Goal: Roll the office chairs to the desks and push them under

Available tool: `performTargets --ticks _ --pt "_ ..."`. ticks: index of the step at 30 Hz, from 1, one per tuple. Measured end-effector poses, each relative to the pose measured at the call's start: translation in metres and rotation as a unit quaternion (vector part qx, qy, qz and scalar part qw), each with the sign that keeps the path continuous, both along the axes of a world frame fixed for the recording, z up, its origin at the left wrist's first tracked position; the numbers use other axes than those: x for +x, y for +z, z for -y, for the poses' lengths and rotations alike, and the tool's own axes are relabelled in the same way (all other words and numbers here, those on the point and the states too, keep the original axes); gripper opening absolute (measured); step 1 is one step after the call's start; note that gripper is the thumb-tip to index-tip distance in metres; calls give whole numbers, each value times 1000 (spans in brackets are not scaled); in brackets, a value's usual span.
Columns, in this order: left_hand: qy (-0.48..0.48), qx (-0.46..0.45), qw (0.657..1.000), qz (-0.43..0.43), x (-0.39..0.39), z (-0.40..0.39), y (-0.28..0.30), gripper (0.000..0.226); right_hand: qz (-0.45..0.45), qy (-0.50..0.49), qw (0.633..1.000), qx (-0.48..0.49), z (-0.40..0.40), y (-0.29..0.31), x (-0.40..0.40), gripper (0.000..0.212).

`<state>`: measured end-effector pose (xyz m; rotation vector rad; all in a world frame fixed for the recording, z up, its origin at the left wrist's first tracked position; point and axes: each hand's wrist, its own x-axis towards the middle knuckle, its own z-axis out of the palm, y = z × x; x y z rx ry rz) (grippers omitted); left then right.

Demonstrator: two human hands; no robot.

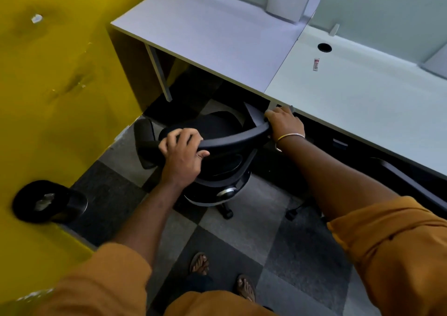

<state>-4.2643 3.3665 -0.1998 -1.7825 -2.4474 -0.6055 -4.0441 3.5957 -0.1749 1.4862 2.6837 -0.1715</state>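
Both hands gripping black mesh-backed office chair [212, 131] top rail: L hand [181, 153] and R hand [285, 124] fingers curling over it; seat partly under pale grey laminate desk [217, 32].

Two desks [212, 35]; two hands [181, 151]; one chair [217, 131], possibly second.

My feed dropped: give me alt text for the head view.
Both hands, left hand and right hand, grip the top of a black office chair's backrest, its seat partly under the grey desk beside a yellow wall.
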Motion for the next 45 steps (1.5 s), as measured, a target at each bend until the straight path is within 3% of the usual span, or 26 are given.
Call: performTargets --ticks 3,6,8,10,13,17,21,25,29,38,45 --pt "-1 -51 999 -14 -72 -8 3 33 -52 31 997 -51 12 -4 -32 64" --pt "145 -79 986 6 -114 1 7 44 -62 62 993 -73 34 -11 -76 61" --pt "287 -40 950 118 -105 16 12 60 -30 83 995 -37 53 -16 -111 53" --pt "350 -39 905 238 -83 41 6 65 -17 102 995 2 68 -19 -150 49" --pt "240 -121 895 357 -54 96 -17 44 -46 94 995 -6 59 -8 -207 46" --pt "159 -203 842 474 -42 172 -14 27 -28 107 994 19 26 -2 -257 48" --pt "169 -170 839 488 -62 222 -13 20 -42 92 994 41 3 -9 -280 48" --pt "216 -116 845 475 -86 248 -11 18 -46 51 998 3 -29 0 -302 48" --pt "220 -98 848 472 -94 248 -19 17 -48 31 998 -20 -39 -6 -307 50" --pt "177 -103 855 477 -101 227 -28 18 -3 75 996 53 -8 -16 -329 56" --pt "179 -98 852 482 -114 232 -23 16 -103 19 994 -11 18 -30 -325 54"
